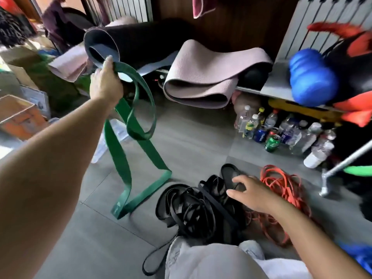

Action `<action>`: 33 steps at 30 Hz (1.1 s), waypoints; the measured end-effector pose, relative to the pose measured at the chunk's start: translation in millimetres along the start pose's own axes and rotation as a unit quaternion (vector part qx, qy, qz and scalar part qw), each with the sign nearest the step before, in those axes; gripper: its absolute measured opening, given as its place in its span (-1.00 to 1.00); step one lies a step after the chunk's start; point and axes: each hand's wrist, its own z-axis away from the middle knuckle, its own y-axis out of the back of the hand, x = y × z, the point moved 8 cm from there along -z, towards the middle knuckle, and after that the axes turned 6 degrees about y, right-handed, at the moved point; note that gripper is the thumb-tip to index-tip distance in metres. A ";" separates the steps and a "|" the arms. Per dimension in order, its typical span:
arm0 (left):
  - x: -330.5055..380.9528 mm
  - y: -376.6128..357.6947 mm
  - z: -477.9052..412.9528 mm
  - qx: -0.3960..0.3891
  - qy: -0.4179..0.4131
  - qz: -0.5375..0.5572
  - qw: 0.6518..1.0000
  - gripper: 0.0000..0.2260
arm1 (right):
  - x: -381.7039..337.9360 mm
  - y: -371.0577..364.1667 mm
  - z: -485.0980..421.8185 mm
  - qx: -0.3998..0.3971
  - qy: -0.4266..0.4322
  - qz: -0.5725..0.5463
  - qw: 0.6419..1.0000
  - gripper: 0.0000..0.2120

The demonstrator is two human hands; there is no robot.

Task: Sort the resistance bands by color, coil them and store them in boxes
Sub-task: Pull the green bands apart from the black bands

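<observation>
Head view, items by count.

- Hands: two. The left hand (105, 82) is raised at the upper left, its fingers curled around the top of the green bands (138, 154). The right hand (249, 195) is low over the black pile, fingers spread and relaxed, gripping nothing, with its fingertips at a wide black piece (231, 174) that may be a band or a slipper.
- Green bands: two loops seem to hang from the left hand, one narrower and darker, one wider. The wider one's lowest fold touches the floor (191, 137). The exact count is uncertain.
- Black bands (193, 210): one tangled heap on the floor, just ahead of the person's knee (211, 262). There are too many overlapping strands to count.
- Orange bands (281, 190): one loose heap of thin strands, right of the black heap and touching it, partly hidden under the right forearm.
- Containers: one clear plastic box (118, 131) behind the hanging green bands, largely screened by them, and one open orange box (18, 117) at the far left.
- Mats: one pink folded mat (211, 77) and one dark rolled mat (124, 43) against the back wall.
- Blue roller (310, 77): one, on the shelf at right.
- Bottles and cans (281, 129): a cluster on the floor beneath that shelf.
- Metal bar (346, 160): one, slanting at the right.
</observation>
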 end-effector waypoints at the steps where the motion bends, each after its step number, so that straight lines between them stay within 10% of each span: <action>1: 2.5 -9.8 -1.6 0.001 -0.027 -0.049 0.998 -0.44 | 2.7 1.5 -1.2 -0.003 0.002 -0.003 1.000 -0.45; 7: -66.3 -164.1 61.9 -0.239 0.004 -0.288 0.927 -0.36 | 27.2 13.0 -5.5 -0.045 0.032 -0.074 0.996 -0.63; 15: -127.3 -335.0 291.8 -0.511 0.129 -0.208 0.824 -0.39 | 173.5 -50.4 -72.7 -0.054 -0.100 0.054 0.992 -0.61; 23: -206.1 -373.8 376.5 -0.417 0.390 -0.086 0.816 -0.08 | 245.1 -171.1 -133.5 -0.078 -0.218 -0.126 0.965 -0.19; 29: -230.1 -384.6 402.9 -0.331 0.570 -0.015 0.752 -0.40 | 255.6 -251.8 -158.8 -0.032 -0.399 -0.402 0.824 0.09; 33: -200.7 -410.7 433.0 -0.329 0.662 0.179 0.649 -0.18 | 215.4 -294.8 -185.5 0.016 -0.405 -0.442 0.800 0.18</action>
